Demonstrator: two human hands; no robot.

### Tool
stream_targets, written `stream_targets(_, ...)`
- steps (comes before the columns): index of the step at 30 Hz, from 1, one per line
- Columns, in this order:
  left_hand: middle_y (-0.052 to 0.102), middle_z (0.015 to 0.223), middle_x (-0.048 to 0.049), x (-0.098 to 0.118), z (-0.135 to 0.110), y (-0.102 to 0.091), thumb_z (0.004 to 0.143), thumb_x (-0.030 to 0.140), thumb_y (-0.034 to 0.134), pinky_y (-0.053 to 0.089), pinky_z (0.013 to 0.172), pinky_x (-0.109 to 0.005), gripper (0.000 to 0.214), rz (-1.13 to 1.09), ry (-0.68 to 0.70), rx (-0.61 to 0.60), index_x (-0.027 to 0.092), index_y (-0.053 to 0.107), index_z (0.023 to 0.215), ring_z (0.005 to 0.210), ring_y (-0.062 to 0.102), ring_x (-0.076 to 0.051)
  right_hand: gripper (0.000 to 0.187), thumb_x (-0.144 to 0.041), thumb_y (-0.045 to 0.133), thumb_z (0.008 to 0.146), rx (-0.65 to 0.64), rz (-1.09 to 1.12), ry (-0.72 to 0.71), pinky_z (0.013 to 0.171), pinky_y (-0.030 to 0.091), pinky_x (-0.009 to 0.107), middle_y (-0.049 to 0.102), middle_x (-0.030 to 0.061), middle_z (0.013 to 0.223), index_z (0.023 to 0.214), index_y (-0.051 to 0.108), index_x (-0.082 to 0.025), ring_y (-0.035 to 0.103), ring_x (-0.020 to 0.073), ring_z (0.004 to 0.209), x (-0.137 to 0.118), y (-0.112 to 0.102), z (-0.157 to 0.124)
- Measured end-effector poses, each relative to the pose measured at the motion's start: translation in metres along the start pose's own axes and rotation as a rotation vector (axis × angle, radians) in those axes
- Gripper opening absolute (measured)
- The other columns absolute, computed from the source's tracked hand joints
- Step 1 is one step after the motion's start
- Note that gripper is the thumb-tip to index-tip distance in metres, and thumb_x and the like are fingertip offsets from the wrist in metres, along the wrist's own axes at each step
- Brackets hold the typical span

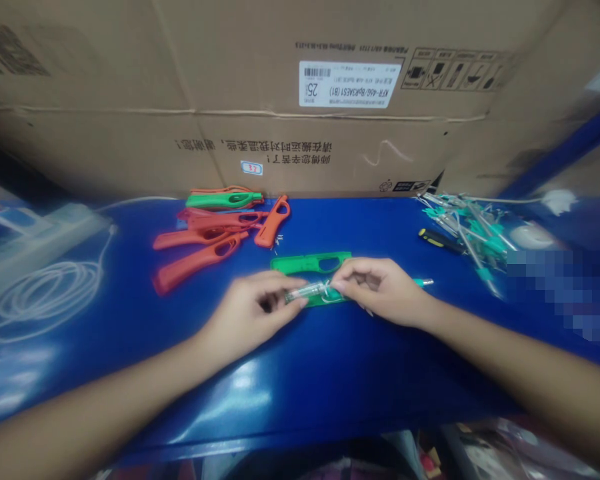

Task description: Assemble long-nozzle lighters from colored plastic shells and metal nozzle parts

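Observation:
My left hand (260, 303) is closed, thumb and fingers pinching a clear lighter fuel tank (306, 291). This tank lies over a green lighter casing half (314, 302), partly hidden by both hands. At the tank's right end my right hand (373, 287) pinches a thin white curved tube (326, 292); its fingertips partly cover it. A metal-tipped rod (425, 283) with a teal part sticks out to the right from behind that hand. Just beyond the hands, another green casing half (305, 263) with an oval opening rests on the blue table (300, 387).
Several red and orange lighter casings (200, 263) and a green one (220, 199) lie back left. At right sit a pile of metal rods with teal parts (473, 227) and a yellow-black screwdriver (440, 241). A cardboard box (130, 147) stands behind; a coiled white cable (45, 300) lies left.

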State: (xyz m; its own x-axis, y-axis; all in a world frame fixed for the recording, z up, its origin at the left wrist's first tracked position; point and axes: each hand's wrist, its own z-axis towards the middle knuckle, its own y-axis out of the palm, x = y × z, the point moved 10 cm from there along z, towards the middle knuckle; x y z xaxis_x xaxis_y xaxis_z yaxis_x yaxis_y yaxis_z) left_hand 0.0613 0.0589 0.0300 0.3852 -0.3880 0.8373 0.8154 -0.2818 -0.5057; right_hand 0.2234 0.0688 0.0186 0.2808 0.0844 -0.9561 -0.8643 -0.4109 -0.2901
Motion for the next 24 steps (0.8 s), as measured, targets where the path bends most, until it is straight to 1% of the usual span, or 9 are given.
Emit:
stream_targets(2,0.072,0.083,-0.0035,0.0039,0.0000,0.0006,0.089,0.028,0.072,0.043,0.054,-0.020,0.020,0.030,0.034,-0.017,0.020,0.080,0.105,0.058,0.054,-0.009,0.032,-0.048,0.070,0.086,-0.002,-0.010,-0.006,0.043,0.035,0.022,0.055,-0.0036,0.062,0.087,0.066,-0.016,0.045,0.0071,0.047,-0.0003,0.0000,-0.0001)
stream_targets(6,0.072,0.083,-0.0020,0.0052,0.0000,0.0014,0.091,0.027,0.071,0.043,0.056,-0.020,0.019,0.041,0.059,-0.036,0.022,0.079,0.107,0.061,0.056,-0.009,0.031,-0.046,0.069,0.087,-0.007,-0.022,0.001,0.044,0.035,0.023,0.054,-0.0033,0.062,0.087,0.067,-0.015,0.044,0.0075,0.048,0.0020,0.0008,0.0001)
stream_targets(10,0.073,0.086,-0.0025,0.0055,0.0002,0.0016,0.091,0.025,0.070,0.044,0.058,-0.021,0.020,0.035,0.065,-0.031,0.021,0.079,0.109,0.062,0.057,-0.010,0.030,-0.045,0.068,0.087,0.007,-0.028,-0.010,0.050,0.034,0.024,0.055,-0.0013,0.067,0.087,0.068,-0.015,0.044,0.0088,0.054,0.0036,0.0007,0.0008)
stream_targets(13,0.073,0.088,-0.0032,0.0068,-0.0001,0.0034,0.092,0.025,0.069,0.047,0.061,-0.021,0.021,0.030,0.069,-0.038,0.020,0.079,0.110,0.067,0.061,-0.011,0.029,-0.044,0.068,0.086,0.015,-0.041,-0.018,0.052,0.035,0.025,0.057,0.0007,0.072,0.086,0.069,-0.015,0.045,0.0102,0.059,0.0037,0.0006,0.0007)
stream_targets(16,0.073,0.091,-0.0037,0.0083,-0.0008,0.0048,0.093,0.024,0.068,0.048,0.064,-0.022,0.021,0.027,0.081,-0.048,0.020,0.078,0.111,0.071,0.064,-0.012,0.028,-0.044,0.068,0.086,0.019,-0.053,-0.009,0.053,0.036,0.025,0.058,0.0017,0.073,0.085,0.069,-0.015,0.046,0.0107,0.060,0.0043,0.0005,0.0003)
stream_targets(24,0.074,0.091,-0.0042,0.0093,-0.0011,0.0053,0.094,0.024,0.067,0.048,0.063,-0.022,0.021,0.034,0.111,-0.052,0.018,0.078,0.111,0.072,0.065,-0.012,0.027,-0.042,0.067,0.086,0.014,-0.060,0.002,0.054,0.035,0.025,0.058,0.0020,0.073,0.086,0.069,-0.015,0.046,0.0106,0.060,0.0059,0.0008,0.0002)
